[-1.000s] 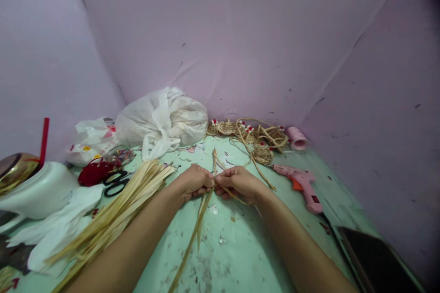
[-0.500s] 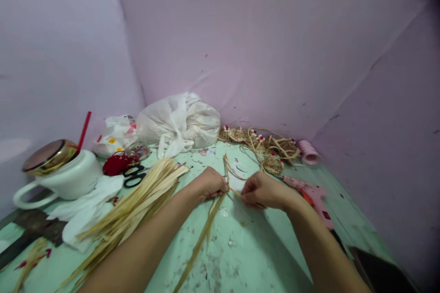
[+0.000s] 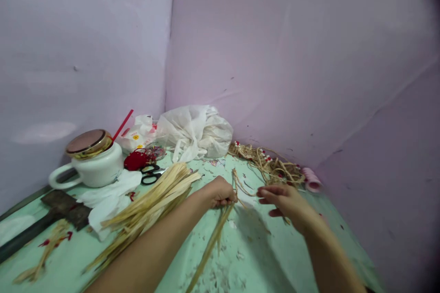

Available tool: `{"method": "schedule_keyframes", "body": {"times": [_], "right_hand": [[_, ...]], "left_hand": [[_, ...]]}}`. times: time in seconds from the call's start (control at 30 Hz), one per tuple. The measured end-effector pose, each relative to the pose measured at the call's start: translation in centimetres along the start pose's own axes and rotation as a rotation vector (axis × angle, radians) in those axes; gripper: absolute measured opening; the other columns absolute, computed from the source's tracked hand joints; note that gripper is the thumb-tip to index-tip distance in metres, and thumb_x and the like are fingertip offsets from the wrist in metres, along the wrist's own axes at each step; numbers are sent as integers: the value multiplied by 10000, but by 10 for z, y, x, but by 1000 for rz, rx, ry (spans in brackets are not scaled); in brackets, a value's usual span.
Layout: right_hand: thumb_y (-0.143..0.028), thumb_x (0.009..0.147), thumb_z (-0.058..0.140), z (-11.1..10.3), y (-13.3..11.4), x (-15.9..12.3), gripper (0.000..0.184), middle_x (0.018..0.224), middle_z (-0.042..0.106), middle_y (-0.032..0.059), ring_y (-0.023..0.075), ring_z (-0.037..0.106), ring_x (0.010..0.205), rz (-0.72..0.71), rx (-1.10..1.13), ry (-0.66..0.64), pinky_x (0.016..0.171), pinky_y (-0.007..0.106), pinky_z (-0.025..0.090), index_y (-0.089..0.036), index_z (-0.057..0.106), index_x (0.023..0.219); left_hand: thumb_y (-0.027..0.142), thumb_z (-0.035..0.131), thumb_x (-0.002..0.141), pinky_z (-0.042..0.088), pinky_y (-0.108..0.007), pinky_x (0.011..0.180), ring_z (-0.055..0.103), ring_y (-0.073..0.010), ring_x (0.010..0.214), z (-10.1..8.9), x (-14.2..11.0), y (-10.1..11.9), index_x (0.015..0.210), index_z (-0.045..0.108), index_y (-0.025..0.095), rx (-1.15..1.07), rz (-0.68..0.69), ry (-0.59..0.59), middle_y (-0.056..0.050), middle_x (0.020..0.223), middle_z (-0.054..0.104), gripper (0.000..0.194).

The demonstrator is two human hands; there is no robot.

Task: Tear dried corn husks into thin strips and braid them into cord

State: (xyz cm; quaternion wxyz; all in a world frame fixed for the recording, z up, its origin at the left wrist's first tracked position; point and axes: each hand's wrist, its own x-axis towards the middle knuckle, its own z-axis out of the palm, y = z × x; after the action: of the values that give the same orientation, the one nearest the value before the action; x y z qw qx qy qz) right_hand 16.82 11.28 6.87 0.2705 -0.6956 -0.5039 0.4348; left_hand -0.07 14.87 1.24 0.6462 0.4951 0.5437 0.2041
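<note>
My left hand (image 3: pixel 222 193) is closed in a fist around dried straw strands (image 3: pixel 211 247), whose flat tails hang down toward the front of the table. Above that fist a thin twisted straw cord (image 3: pixel 235 176) sticks up and bends over to the right. Over the table to the right, my right hand (image 3: pixel 283 203) has its fingers apart, and I see nothing held in them. A bundle of pale straw strips (image 3: pixel 154 203) lies left of my left hand, partly behind the forearm.
Black scissors (image 3: pixel 151 176), a red pincushion-like lump (image 3: pixel 136 160), a white mug (image 3: pixel 103 167) and a hammer (image 3: pixel 67 208) lie to the left. Along the wall are a white plastic bag (image 3: pixel 197 132), braided straw pieces (image 3: pixel 268 162) and a pink thread spool (image 3: pixel 312 180).
My right hand has let go of the strand, moved right and spread its fingers. My left hand keeps its grip. The view has swung left, and the right arm now hides the pink glue gun.
</note>
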Motion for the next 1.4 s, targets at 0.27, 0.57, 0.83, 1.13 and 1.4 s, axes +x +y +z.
{"method": "schedule_keyframes", "body": {"times": [0.27,0.57,0.83,1.13,1.4], "right_hand": [[-149,666,551,55,19,22,118,478,516,-16,62,448,397,93,250,-203,397,175,410,-130,528,551],[-122,587,529,55,33,31,127,381,443,-54,35,319,313,36,301,-221,310,153,283,-139,499,465],[-76,550,486,58,35,34,84,333,432,-59,43,326,290,100,431,-223,302,144,278,-140,531,519],[-70,616,537,48,34,32,89,445,520,-28,22,328,332,84,507,-309,331,125,316,-120,550,543],[-38,595,530,41,34,33,98,476,551,-28,35,374,349,66,490,-394,360,144,331,-124,549,640]], "left_hand": [[45,470,499,149,-188,327,267,-42,282,4,-6,5,405,447,137,67,44,10,47,308,357,134],[174,545,550,203,-210,334,289,-68,289,-12,-16,17,469,537,137,409,-7,-10,22,339,421,89],[153,576,528,245,-227,424,427,-128,431,31,-32,11,457,505,170,733,211,277,6,393,426,102],[169,513,642,262,-200,353,412,-86,326,8,-19,24,604,573,124,232,45,276,1,431,514,84],[70,486,647,361,-164,355,485,-71,364,13,-3,8,589,576,62,-109,-159,-55,-36,468,550,108]]}}
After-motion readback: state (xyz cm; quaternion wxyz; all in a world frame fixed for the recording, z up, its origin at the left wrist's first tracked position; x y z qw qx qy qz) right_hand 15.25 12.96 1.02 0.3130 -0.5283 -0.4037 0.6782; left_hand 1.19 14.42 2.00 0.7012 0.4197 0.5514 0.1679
